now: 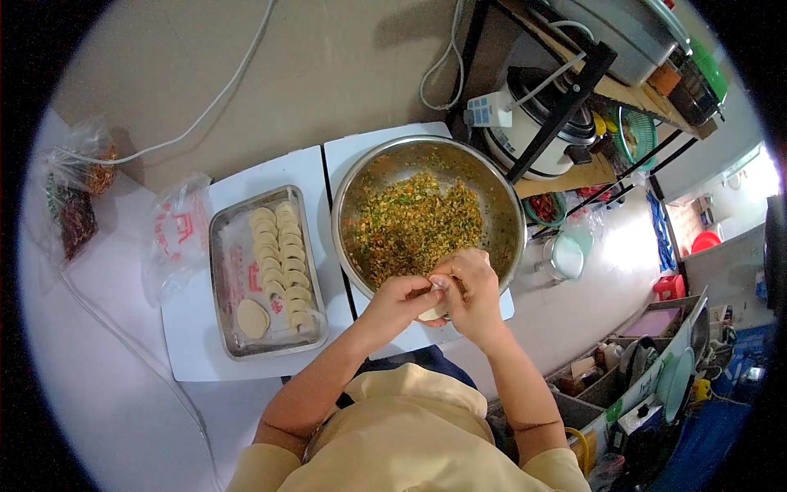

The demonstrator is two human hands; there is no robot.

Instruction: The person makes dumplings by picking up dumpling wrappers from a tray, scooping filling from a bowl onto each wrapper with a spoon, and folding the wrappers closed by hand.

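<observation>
Both hands meet at the near rim of a large steel bowl [512,246] that holds a chopped green and yellow filling [418,217]. My left hand [402,305] and my right hand [469,289] are closed on one pale dumpling [433,312], its edge pinched between the fingertips; the fingers hide much of it. Left of the bowl lies a steel tray [225,328] with two rows of folded dumplings [266,250] and a round flat wrapper [253,318], possibly a stack, at its near left corner.
Clear plastic bags [176,238] lie left of the tray. A black-framed shelf [566,111] with a rice cooker [533,148] and pots stands at the back right. A white cable [217,107] runs down the wall. Crates [590,402] sit on the lower right.
</observation>
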